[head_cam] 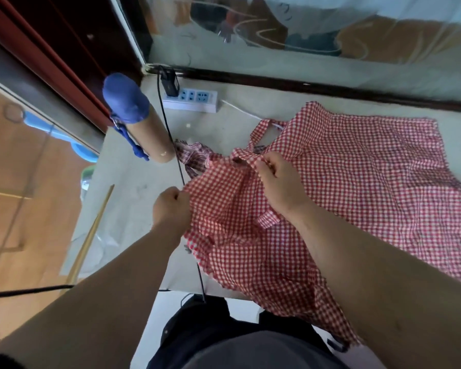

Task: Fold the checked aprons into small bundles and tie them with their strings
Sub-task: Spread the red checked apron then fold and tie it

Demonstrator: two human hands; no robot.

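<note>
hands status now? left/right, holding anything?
Left hand: closed, pinching the apron at its left edge.
Right hand: closed, pinching the apron's top fold.

soft, even light covers the worktop [133, 182], with only faint shadows under the checked apron [357, 169]. the glossy panel [304, 62] beyond the far edge carries hazy reflections. wide-angle distortion bends that edge and stretches the bottom corners; slight blur softens the whole frame.

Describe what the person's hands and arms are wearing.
Nothing: the left hand and right hand are ungloved, with no rings, watch or wristband visible. Both arms are bare as far as the view shows, with no sleeves or markings.
</note>
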